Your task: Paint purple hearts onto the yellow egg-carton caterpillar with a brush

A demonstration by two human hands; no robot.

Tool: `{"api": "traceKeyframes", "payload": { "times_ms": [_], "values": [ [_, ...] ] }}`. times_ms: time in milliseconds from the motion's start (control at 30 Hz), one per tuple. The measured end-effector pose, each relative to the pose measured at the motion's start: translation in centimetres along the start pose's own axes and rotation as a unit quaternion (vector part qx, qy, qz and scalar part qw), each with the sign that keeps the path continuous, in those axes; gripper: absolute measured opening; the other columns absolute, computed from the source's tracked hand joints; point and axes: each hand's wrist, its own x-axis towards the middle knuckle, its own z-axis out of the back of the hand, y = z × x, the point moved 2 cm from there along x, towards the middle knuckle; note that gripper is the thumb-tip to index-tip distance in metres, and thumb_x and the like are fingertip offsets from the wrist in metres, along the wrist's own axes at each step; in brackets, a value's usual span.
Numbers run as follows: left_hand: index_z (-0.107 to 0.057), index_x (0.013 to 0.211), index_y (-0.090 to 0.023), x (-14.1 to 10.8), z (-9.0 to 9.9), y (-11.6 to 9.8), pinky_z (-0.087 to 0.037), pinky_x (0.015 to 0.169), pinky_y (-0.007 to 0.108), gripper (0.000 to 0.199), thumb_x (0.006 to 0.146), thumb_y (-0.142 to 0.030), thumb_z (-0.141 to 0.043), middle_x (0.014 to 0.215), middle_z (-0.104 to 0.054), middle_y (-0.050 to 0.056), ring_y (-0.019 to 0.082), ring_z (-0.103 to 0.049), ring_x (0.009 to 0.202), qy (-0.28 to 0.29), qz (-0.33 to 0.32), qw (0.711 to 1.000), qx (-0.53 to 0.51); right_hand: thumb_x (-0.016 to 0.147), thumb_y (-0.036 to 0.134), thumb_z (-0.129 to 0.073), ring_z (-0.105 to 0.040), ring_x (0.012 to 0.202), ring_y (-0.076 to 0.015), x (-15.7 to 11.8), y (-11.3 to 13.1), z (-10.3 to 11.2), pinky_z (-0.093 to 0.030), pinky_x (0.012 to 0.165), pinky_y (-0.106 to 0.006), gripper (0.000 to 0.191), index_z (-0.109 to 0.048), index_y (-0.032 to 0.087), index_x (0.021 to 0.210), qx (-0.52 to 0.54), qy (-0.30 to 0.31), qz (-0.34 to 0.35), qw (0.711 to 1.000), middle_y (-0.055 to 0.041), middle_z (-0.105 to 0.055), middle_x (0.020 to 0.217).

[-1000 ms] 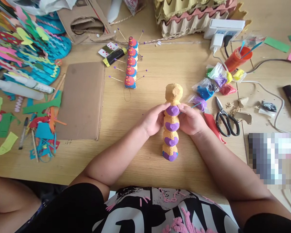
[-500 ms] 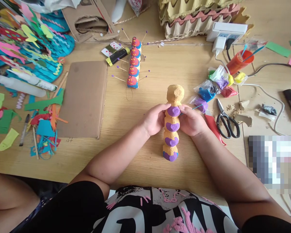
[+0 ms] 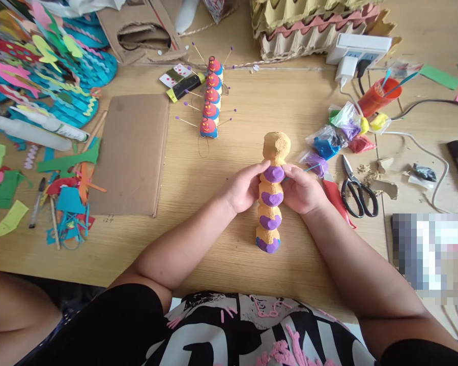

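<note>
The bench (image 3: 198, 173) spans most of the frame. On it, a brown cardboard sheet (image 3: 132, 152) lies left of centre, and stacked egg trays (image 3: 303, 33) sit at upper right of centre. Just right of centre is a bumpy tan strip (image 3: 272, 195) with purple patches; the left hand's (image 3: 247, 188) grip holds its left side, the right hand's (image 3: 303, 189) its right. Scissors (image 3: 356, 193) lie farther right. A thin blue stick (image 3: 308, 169) shows beside the right hand.
</note>
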Motion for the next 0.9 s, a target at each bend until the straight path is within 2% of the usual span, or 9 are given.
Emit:
{"api": "traceKeyframes", "payload": {
  "times_ms": [133,233,433,500,700,833,900],
  "values": [
    [-0.080,0.093,-0.022,0.1,0.2,0.1,-0.060,0.072,0.033,0.023,0.101,-0.044,-0.085,0.084,-0.079,0.002,0.019,-0.075,0.071,0.000,0.005,1.000,-0.009,0.075,0.062,-0.101,-0.082,0.084,-0.0311,0.0,0.1,-0.2,-0.070,0.082,-0.046,0.043,-0.078,0.027,0.082,0.000,0.008,0.002,1.000,-0.0034,-0.078,0.073],
    [-0.080,0.094,-0.023,0.2,0.3,0.2,-0.062,0.076,0.034,0.021,0.100,-0.041,-0.086,0.085,-0.080,0.001,0.019,-0.077,0.073,-0.008,0.001,1.000,-0.009,0.073,0.064,-0.102,-0.081,0.084,-0.0321,0.0,0.0,-0.2,-0.070,0.082,-0.047,0.045,-0.078,0.027,0.080,0.000,0.010,0.002,1.000,-0.0035,-0.077,0.072],
    [-0.082,0.100,-0.025,0.2,0.1,0.1,-0.065,0.083,0.037,0.034,0.101,-0.059,-0.086,0.091,-0.084,0.004,0.026,-0.084,0.090,0.009,-0.016,1.000,-0.009,0.071,0.069,-0.104,-0.072,0.069,-0.0237,0.0,-0.4,-0.1,-0.067,0.073,-0.042,0.050,-0.077,0.029,0.084,0.023,-0.030,0.029,0.999,0.0003,-0.078,0.075],
    [-0.083,0.101,-0.026,0.3,0.1,0.1,-0.066,0.084,0.037,0.032,0.098,-0.058,-0.089,0.095,-0.086,0.004,0.027,-0.085,0.095,0.014,-0.035,0.999,-0.003,0.072,0.070,-0.104,-0.070,0.067,-0.0221,-0.1,-0.4,-0.3,-0.065,0.071,-0.040,0.051,-0.078,0.028,0.086,0.033,-0.033,0.039,0.998,0.0003,-0.078,0.076],
    [-0.084,0.105,-0.025,0.3,0.1,0.3,-0.066,0.084,0.035,0.030,0.104,-0.055,-0.083,0.107,-0.088,0.007,0.028,-0.085,0.107,-0.014,-0.062,0.998,0.014,0.065,0.059,-0.112,-0.072,0.075,-0.0188,-0.3,-0.1,-1.0,-0.064,0.074,-0.034,0.054,-0.078,0.026,0.090,0.032,-0.041,0.059,0.997,0.0007,-0.080,0.083],
    [-0.087,0.107,-0.023,0.1,-0.2,0.3,-0.063,0.087,0.031,0.030,0.108,-0.052,-0.079,0.109,-0.088,0.006,0.023,-0.084,0.105,-0.017,-0.086,0.996,0.018,0.068,0.059,-0.112,-0.066,0.068,-0.0139,-0.4,-0.2,-1.3,-0.059,0.068,-0.030,0.054,-0.073,0.023,0.081,0.010,-0.065,0.098,0.993,0.0018,-0.077,0.079],
    [-0.087,0.105,-0.024,0.1,-0.3,0.4,-0.062,0.087,0.032,0.030,0.108,-0.053,-0.079,0.106,-0.088,0.006,0.024,-0.084,0.105,-0.021,-0.079,0.997,0.016,0.069,0.059,-0.111,-0.063,0.066,-0.0136,-0.5,-0.2,-1.5,-0.058,0.066,-0.030,0.055,-0.070,0.024,0.078,0.003,-0.078,0.111,0.991,0.0025,-0.075,0.077]
  ]
}}
